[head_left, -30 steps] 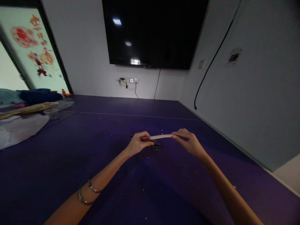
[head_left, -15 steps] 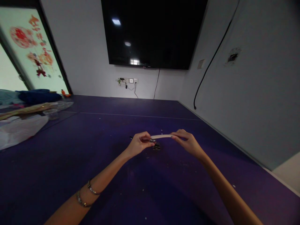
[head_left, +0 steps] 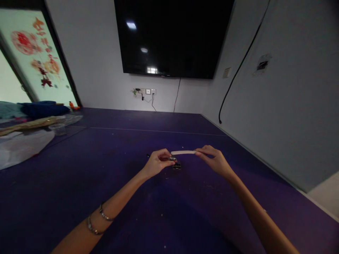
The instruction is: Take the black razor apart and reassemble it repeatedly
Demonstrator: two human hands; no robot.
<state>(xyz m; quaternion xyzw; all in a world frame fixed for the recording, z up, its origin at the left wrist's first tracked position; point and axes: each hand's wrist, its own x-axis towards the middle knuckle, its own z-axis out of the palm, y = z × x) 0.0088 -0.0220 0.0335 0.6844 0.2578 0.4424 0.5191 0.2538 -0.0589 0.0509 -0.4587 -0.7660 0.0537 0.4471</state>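
Observation:
My right hand (head_left: 213,159) pinches the right end of a slim white strip (head_left: 183,152), which lies nearly level across the gap between the hands. Its kind is not clear. Close by its left end, my left hand (head_left: 159,163) has thumb and fingers closed on a small shiny silvery piece (head_left: 173,158), too small to name. Whether the strip's left end touches the left fingers I cannot tell. Just under the silvery piece shows a small dark block-like thing (head_left: 177,165). A short black tip (head_left: 148,155) sticks out behind the left hand.
The purple surface (head_left: 119,204) carries small white specks. At the left edge lie a white plastic bag (head_left: 25,150), a clear cup (head_left: 58,129) and dark blue cloth (head_left: 43,108). A black cable (head_left: 237,72) hangs along the right wall; a large screen (head_left: 173,38) is ahead.
My right hand has shifted slightly right and up with the white strip. The strip looks straighter, its left end a little higher. My left hand has hardly moved.

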